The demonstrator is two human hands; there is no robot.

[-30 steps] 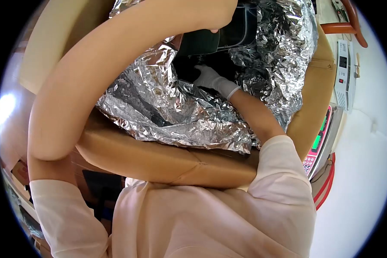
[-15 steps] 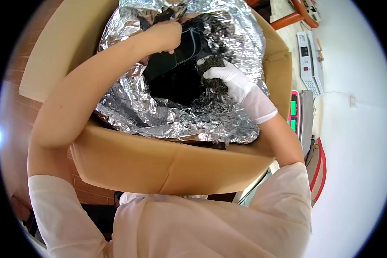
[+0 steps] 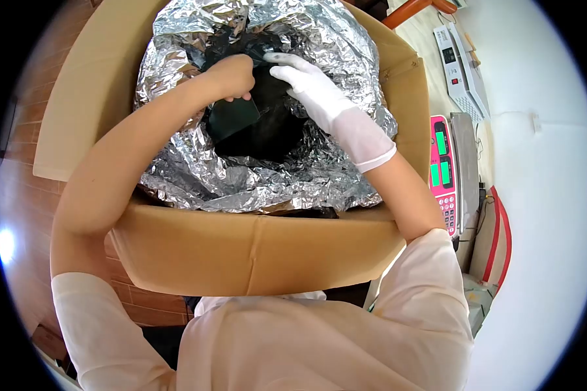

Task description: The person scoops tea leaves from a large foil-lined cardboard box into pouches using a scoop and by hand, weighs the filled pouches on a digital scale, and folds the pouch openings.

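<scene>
A large cardboard box [image 3: 254,251] holds a crumpled silver foil liner [image 3: 169,163] with a dark hollow in its middle. My left hand [image 3: 233,77], bare, is closed on a dark plastic bag [image 3: 235,121] inside the liner; the fingertips curl under and the exact grip is partly hidden. Wearing a white glove, my right hand [image 3: 304,83] reaches over the bag's dark opening from the right. Its fingers are stretched out and apart near the bag's far edge, and no leaves show in it. What lies deep in the bag is too dark to make out.
To the right, a pink scale [image 3: 443,166] with green displays stands on a pale table. Beyond it lies a white device [image 3: 462,73] with a red switch. An orange wooden piece [image 3: 411,13] is at the top, and a box flap [image 3: 88,85] spreads left.
My right hand has moved up and left to the bag's opening; the clump of dark dried leaves it held is no longer visible. My left hand has shifted slightly down and left, still on the bag.
</scene>
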